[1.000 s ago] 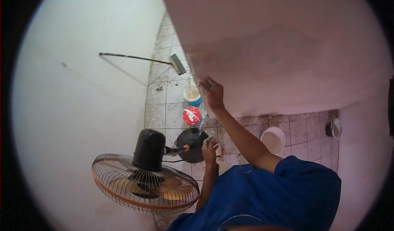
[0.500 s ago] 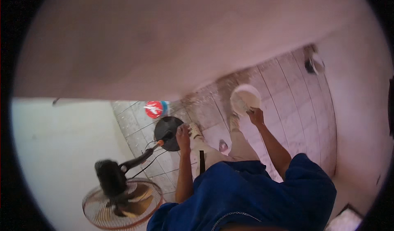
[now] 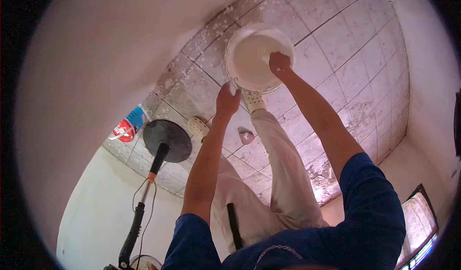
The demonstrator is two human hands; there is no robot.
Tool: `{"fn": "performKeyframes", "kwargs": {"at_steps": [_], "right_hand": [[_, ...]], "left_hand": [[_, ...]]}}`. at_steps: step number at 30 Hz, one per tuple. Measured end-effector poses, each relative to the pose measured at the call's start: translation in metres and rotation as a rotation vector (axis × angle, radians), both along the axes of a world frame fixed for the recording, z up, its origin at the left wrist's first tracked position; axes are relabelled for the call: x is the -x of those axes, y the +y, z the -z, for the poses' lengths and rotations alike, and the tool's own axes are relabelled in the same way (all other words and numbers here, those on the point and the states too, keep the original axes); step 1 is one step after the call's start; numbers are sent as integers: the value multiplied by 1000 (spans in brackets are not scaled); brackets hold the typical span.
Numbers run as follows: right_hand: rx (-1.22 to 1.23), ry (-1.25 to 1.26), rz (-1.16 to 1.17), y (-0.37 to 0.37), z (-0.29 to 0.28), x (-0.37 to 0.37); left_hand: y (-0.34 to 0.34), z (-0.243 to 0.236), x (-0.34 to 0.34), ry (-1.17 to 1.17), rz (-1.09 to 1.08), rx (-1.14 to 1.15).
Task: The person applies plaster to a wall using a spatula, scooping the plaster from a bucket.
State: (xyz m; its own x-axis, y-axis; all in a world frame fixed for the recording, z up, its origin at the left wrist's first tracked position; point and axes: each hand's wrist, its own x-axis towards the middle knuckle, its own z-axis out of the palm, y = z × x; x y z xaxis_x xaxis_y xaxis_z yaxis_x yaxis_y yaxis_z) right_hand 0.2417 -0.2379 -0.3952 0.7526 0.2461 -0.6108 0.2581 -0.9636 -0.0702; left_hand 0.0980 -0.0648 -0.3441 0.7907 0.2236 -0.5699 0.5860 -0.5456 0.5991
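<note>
A round white bucket (image 3: pixel 231 61) stands on the tiled floor in front of my feet, with smooth whitish paste (image 3: pixel 249 59) inside. My right hand (image 3: pixel 281 63) is over the bucket's right side, its fingers closed on the handle end of a flat pale tool; the hand and the paste hide most of that tool. Close to the bucket's near left rim is my left hand (image 3: pixel 227 101). Its thumb stands apart from the fingers and I see nothing held; whether the fingertips touch the rim I cannot tell.
A standing fan's black round base (image 3: pixel 167 140) is at my left, its pole and cord running toward me. Beside it lies a red and blue container (image 3: pixel 128 124). A small pinkish lump (image 3: pixel 246 135) sits between my feet. Walls rise at left and right.
I have bent lower, so the bucket looks nearer and larger. My left hand has moved from near the fan base to the bucket's rim. My right hand has stayed at the bucket with the tool.
</note>
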Motion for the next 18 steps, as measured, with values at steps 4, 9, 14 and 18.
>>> {"fn": "performKeyframes", "kwargs": {"at_steps": [4, 9, 14, 18], "right_hand": [[46, 45, -11, 8, 73, 10], [-35, -12, 68, 4, 86, 16], [-14, 13, 313, -44, 32, 8], [-263, 98, 80, -65, -85, 18]], "left_hand": [[-30, 33, 5, -8, 122, -84], [-23, 33, 15, 18, 153, -59], [-4, -20, 36, 197, 67, -42], [21, -90, 76, 85, 24, -133]]}}
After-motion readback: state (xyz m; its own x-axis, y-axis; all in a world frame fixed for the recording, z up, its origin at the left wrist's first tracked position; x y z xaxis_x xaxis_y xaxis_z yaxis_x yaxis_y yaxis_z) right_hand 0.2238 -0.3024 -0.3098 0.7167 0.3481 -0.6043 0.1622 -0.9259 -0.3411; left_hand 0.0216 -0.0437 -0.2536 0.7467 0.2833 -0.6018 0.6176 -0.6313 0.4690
